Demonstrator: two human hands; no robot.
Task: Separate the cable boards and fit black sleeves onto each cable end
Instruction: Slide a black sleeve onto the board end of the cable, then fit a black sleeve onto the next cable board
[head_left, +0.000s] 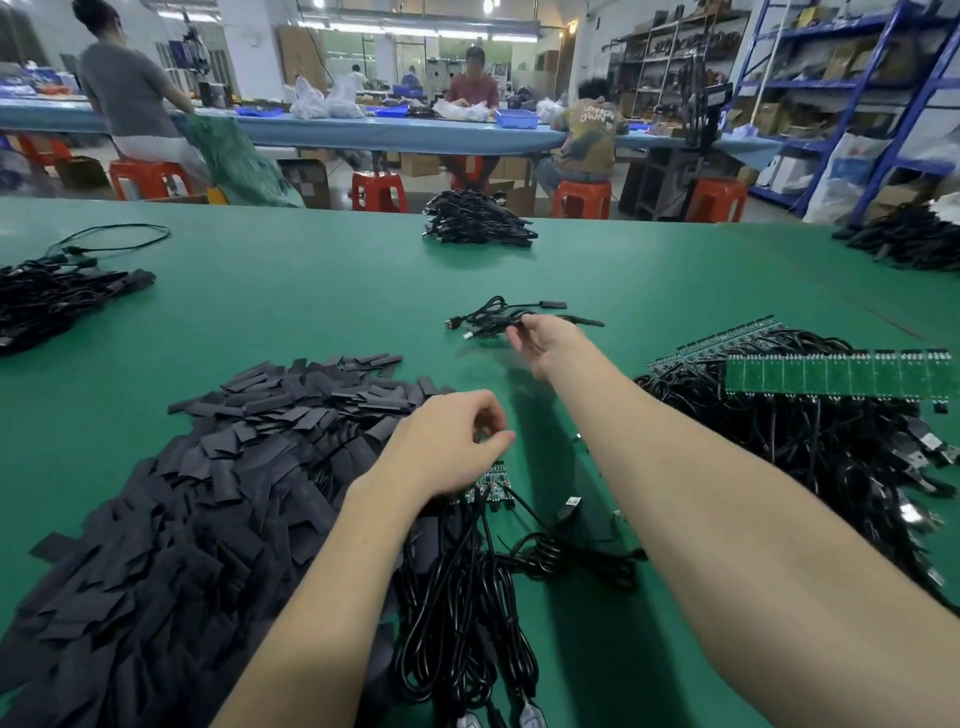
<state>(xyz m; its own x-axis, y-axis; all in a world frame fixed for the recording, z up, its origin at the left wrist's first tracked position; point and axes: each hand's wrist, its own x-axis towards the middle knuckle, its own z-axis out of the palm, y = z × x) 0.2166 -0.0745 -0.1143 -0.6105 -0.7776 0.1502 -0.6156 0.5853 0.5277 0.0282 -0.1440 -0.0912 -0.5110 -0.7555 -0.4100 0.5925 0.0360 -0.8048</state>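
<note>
Lying in a small black tangle mid-table, finished cables (511, 317) — right hand (545, 345) reaching over them, fingers blurred, grip impossible to tell. Pinching a short strip of cable boards (491, 486) near the sleeve pile (218, 467), left hand (447, 447). Waiting at right, long green board panel (836, 376) on the green table (291, 291).
</note>
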